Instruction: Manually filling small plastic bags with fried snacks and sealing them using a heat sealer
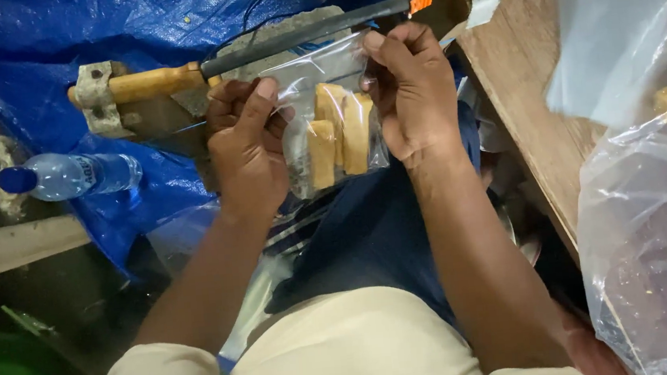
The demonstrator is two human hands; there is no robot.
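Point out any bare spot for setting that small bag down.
Bare wood on the bench, between the right hand and the big bag. Bare tarp above the bottle. Crowded between both hands: the left hand, small bag and tool.

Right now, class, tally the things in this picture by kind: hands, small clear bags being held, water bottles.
Hands: 2, left hand and right hand
Small clear bag of yellowish pieces: 1
Water bottle: 1
Total: 4
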